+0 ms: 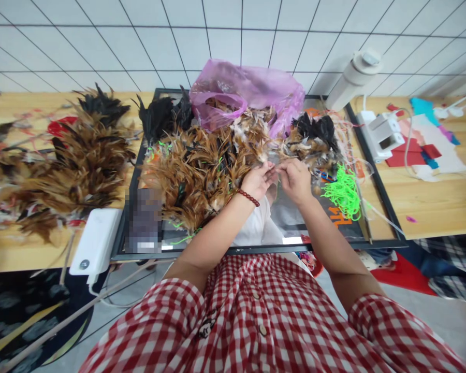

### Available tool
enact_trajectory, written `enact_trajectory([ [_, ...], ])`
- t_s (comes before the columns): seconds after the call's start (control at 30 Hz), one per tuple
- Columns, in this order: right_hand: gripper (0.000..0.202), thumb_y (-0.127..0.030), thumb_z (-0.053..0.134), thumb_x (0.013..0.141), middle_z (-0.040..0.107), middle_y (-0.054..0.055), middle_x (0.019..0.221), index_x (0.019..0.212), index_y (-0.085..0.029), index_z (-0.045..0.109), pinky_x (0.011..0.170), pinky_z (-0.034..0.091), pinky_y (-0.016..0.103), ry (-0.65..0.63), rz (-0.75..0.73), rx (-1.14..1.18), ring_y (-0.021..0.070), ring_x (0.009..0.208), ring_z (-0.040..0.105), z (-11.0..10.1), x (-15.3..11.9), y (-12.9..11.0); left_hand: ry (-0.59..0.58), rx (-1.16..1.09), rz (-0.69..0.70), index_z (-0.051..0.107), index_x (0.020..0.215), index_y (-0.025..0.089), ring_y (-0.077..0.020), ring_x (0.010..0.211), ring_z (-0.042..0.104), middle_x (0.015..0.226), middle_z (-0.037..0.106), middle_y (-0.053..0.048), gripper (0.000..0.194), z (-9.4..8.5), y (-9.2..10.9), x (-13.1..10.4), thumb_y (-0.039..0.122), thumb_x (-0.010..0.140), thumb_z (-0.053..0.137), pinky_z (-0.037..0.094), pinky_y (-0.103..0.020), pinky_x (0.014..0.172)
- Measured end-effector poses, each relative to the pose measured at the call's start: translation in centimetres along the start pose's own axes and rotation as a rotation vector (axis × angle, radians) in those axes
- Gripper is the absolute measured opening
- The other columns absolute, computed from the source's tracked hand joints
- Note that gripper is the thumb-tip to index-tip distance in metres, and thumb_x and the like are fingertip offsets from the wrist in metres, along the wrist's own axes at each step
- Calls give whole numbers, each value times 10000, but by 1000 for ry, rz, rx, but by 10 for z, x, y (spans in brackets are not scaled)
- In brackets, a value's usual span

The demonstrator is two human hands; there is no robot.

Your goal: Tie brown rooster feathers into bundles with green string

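My left hand [259, 179], palm partly up with a beaded bracelet at the wrist, has its fingers curled together. Close beside it, my right hand [295, 178] makes a pinch, and the fingertips of the two nearly meet. Whatever lies between them is too small to make out. To the left of my hands spreads a large heap of brown feathers [196, 176]. Just beyond my right hand lies a smaller pile of brown and black feathers [314, 140]. A bundle of bright green cords [344, 191] rests to the right.
A pink plastic bag [252, 83] stands behind the feathers. The black-framed board [373, 181] lies on the wooden table [442, 207]. More feathers [89, 155] and a white power bank [95, 241] are at left. A white bottle [353, 77] and a power strip [373, 137] stand back right.
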State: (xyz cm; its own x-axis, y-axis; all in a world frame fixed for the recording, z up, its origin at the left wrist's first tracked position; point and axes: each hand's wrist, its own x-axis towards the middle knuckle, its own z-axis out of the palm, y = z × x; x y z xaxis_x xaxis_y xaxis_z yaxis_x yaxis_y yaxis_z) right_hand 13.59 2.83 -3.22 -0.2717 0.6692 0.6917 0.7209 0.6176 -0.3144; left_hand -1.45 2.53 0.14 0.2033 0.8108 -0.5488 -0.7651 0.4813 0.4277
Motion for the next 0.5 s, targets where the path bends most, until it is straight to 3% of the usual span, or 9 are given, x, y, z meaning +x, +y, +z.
enact_trajectory([
  [0.17, 222, -229, 534, 1026, 767, 77, 997, 1126, -235, 731, 834, 462, 356, 2, -100, -56, 211, 940, 680, 6, -4, 1, 3, -14, -24, 615, 730, 150, -63, 633, 602, 671, 636, 28, 309, 2, -1, -1, 124, 1027, 533, 472, -223, 747],
  [0.23, 224, -245, 501, 1025, 762, 81, 966, 1036, -232, 724, 823, 450, 369, -42, -78, -33, 217, 911, 667, 9, -2, -1, -4, -10, -26, 601, 717, 153, -58, 616, 590, 653, 622, 35, 310, 4, -4, -1, 104, 1017, 541, 464, -213, 720],
  [0.33, 225, -314, 469, 1007, 710, 72, 860, 855, -226, 611, 792, 461, 375, -103, 109, 123, 213, 831, 633, 3, 8, -12, 9, 4, 0, 598, 719, 158, -62, 622, 597, 664, 625, 34, 296, 4, -6, -2, 110, 1008, 561, 491, -220, 755],
  [0.4, 243, -384, 466, 1006, 647, 41, 796, 824, -239, 535, 743, 472, 357, -103, 241, 256, 195, 766, 598, -18, 13, -24, 33, 11, 17, 597, 740, 162, -72, 650, 623, 684, 639, 26, 286, 4, -6, -2, 143, 1022, 550, 525, -243, 826],
  [0.5, 291, -448, 444, 1027, 587, 33, 761, 813, -258, 497, 704, 468, 373, -116, 295, 267, 200, 720, 570, -80, -1, -41, 68, 23, 18, 588, 782, 168, -73, 670, 637, 696, 645, 23, 270, 3, -5, -2, 187, 1044, 525, 547, -277, 929],
])
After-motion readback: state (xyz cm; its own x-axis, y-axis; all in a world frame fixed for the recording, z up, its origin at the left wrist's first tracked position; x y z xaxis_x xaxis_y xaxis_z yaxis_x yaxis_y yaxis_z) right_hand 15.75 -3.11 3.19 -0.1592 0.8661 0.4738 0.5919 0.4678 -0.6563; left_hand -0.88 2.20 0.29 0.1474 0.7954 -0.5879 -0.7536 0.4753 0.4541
